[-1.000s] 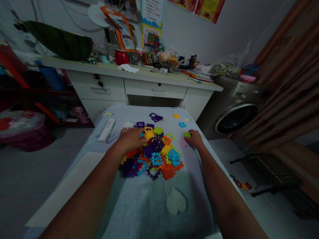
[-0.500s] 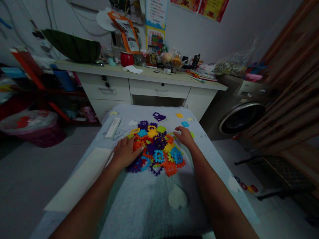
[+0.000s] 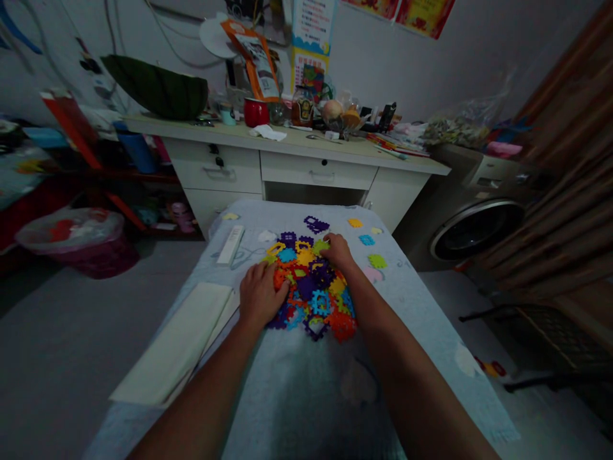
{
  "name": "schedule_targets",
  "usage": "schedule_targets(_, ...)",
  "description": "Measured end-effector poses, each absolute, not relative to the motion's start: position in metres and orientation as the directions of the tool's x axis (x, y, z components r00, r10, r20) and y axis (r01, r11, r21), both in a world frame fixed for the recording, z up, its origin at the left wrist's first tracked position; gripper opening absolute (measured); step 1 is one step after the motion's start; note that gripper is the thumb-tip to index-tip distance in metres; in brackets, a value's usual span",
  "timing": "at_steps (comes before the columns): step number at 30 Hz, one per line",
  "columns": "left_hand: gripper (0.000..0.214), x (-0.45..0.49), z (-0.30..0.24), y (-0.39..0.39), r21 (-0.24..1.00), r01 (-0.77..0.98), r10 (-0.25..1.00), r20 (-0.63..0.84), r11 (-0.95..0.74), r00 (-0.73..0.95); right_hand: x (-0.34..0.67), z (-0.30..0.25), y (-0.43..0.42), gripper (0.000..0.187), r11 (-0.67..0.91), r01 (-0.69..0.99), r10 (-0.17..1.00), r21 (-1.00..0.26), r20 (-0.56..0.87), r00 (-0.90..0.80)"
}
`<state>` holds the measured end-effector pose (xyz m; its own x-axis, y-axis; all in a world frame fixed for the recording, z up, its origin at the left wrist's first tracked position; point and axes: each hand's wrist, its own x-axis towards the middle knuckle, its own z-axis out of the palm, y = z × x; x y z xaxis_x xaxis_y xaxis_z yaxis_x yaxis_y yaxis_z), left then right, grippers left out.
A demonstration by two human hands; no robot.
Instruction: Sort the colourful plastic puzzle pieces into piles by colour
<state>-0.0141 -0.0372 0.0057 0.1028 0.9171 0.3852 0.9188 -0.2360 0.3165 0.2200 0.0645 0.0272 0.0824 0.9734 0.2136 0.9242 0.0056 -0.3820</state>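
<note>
A pile of interlocking plastic building pieces [image 3: 306,287] in purple, orange, yellow, blue and green lies on the cloth-covered table [image 3: 297,383]. My left hand [image 3: 261,291] rests against the pile's left side, its fingers spread and thumb apart, holding nothing visible. At the top right of the pile, the thumb and fingers of my right hand [image 3: 339,252] close around the edge of a lime-green building piece [image 3: 320,246]. Separate pieces lie beyond and to the right: purple [image 3: 316,223], yellow [image 3: 355,223], blue [image 3: 366,240] and green [image 3: 377,261].
A narrow white box [image 3: 231,245] and a folded pale sheet [image 3: 177,345] lie to the left on the table. Behind stands a white desk [image 3: 318,169] with jars and a watermelon piece [image 3: 158,89]. A washing machine [image 3: 479,217] is at the right, a bin [image 3: 81,246] at the left.
My right hand has moved left from beside the pile to the lime-green piece, uncovering another green piece on the cloth. My left hand stays at the pile. The view has shifted slightly.
</note>
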Motion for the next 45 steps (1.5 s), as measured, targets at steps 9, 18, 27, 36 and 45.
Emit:
schedule_targets(9, 0.043, -0.009, 0.013, -0.04, 0.315, 0.925, 0.918, 0.387, -0.215, 0.081, 0.231, 0.043, 0.056, 0.01, 0.104, 0.74, 0.957, -0.664, 0.269, 0.107)
schedule_targets(18, 0.044, -0.01, 0.007, -0.037, 0.292, 0.933, 0.919, 0.386, -0.209, 0.086, 0.345, 0.054, 0.019, 0.021, -0.147, 0.802, 0.749, -0.579, 0.465, 0.473)
schedule_targets(27, 0.044, -0.014, 0.002, -0.034, 0.278, 0.932, 0.907, 0.409, -0.233, 0.105, 0.367, 0.006, -0.003, 0.03, -0.277, 0.886, 0.844, -0.371, 0.347, 0.409)
schedule_targets(36, 0.048, -0.016, 0.0, -0.03, 0.288, 0.923, 0.908, 0.398, -0.257, 0.128, 0.365, -0.001, -0.008, 0.055, -0.29, 0.886, 0.884, -0.362, 0.253, 0.393)
schedule_targets(45, 0.046, -0.018, 0.001, -0.028, 0.355, 0.888, 0.899, 0.418, -0.292, 0.128, 0.363, -0.002, -0.009, 0.049, -0.359, 0.845, 0.819, -0.396, 0.302, 0.489)
